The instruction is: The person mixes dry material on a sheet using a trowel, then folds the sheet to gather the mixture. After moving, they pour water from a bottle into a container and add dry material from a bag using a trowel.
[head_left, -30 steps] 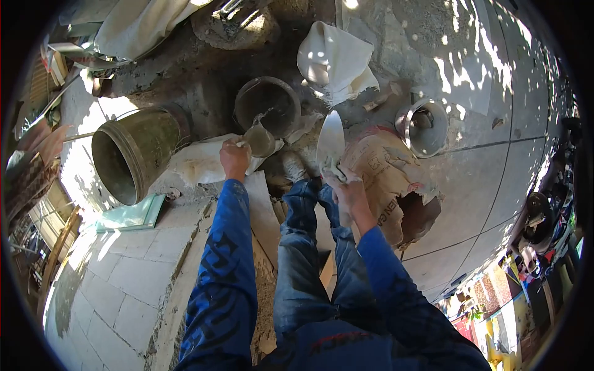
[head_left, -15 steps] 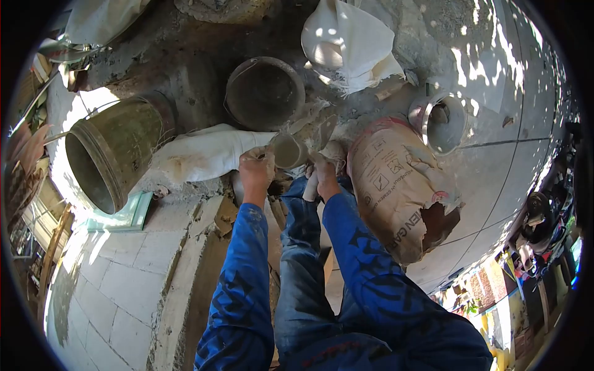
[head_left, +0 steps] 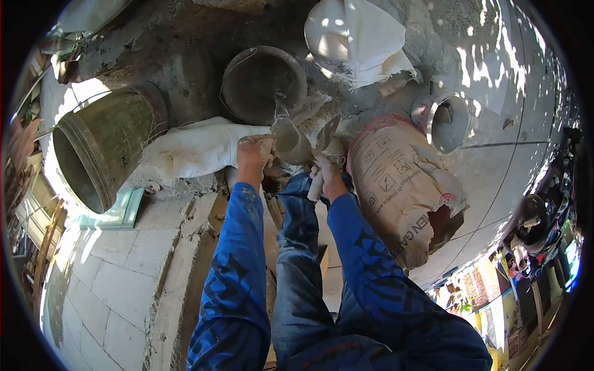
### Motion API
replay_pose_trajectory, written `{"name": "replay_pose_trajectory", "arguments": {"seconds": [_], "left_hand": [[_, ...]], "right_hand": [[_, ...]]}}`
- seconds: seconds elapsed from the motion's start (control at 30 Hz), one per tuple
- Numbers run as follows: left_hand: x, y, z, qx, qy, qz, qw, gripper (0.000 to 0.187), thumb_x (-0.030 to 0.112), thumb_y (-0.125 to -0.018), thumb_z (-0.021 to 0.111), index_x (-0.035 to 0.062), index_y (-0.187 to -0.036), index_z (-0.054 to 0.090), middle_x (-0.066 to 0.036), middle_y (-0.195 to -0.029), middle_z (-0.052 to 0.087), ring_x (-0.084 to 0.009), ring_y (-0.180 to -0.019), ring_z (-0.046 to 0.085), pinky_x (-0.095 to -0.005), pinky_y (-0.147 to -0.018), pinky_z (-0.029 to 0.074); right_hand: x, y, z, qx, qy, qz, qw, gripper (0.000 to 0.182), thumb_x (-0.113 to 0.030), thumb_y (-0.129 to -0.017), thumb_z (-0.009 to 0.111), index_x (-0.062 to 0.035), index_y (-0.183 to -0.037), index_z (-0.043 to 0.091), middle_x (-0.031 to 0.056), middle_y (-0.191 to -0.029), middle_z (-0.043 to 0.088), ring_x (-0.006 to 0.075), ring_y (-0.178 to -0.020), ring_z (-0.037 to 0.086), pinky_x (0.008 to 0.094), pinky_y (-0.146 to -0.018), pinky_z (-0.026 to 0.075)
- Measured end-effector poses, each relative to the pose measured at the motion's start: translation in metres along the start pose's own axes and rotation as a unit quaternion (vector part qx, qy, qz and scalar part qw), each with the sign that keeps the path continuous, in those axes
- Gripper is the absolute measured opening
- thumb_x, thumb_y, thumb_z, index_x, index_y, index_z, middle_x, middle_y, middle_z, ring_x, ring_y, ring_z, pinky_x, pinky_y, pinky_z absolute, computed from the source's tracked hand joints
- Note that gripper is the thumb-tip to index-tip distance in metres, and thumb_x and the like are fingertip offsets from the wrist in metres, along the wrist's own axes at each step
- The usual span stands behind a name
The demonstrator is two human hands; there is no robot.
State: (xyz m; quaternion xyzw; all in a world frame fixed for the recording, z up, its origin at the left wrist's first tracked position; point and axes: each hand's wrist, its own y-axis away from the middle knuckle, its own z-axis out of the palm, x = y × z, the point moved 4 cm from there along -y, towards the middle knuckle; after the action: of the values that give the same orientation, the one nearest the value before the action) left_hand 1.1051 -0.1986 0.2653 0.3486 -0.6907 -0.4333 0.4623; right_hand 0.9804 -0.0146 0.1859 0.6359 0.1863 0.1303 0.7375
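Observation:
My left hand (head_left: 252,159) is closed at the left side of a small grey cup (head_left: 291,145), gripping it. The cup is tilted away from me, and water (head_left: 280,106) runs from its lip into the round bucket (head_left: 263,77) beyond. My right hand (head_left: 330,175) is closed around what looks like a trowel, its pale handle (head_left: 316,187) sticking out below the fist and its blade (head_left: 328,132) showing above. The right fingers also lie against the cup's near right side.
A torn paper cement bag (head_left: 396,179) leans right of my knees. Behind it stands a small pail (head_left: 447,127). Left lies a large bucket (head_left: 111,145) on its side, next to a white sack (head_left: 198,148). Another white sack (head_left: 371,43) sits at the back.
The cup has tipped forward, and water now streams from it into the bucket. Both hands have stayed at the cup; the view has shifted slightly.

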Motion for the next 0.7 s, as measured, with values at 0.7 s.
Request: {"name": "replay_pose_trajectory", "arguments": {"seconds": [0.7], "left_hand": [[0.003,-0.026,0.005,0.006,-0.010,-0.069,0.998,0.018,0.015,-0.079,0.059,0.0044,-0.065,0.060,-0.002,-0.053,0.051,-0.0086,-0.039,0.041,-0.0258,-0.036,0.030]], "right_hand": [[-0.007,0.049,-0.009,0.082,0.040,-0.029,0.995,0.027,-0.022,-0.078,0.075,-0.0086,-0.094,0.058,-0.0012,-0.073,0.053,0.0093,-0.045,0.046,0.0262,-0.041,0.040]]}}
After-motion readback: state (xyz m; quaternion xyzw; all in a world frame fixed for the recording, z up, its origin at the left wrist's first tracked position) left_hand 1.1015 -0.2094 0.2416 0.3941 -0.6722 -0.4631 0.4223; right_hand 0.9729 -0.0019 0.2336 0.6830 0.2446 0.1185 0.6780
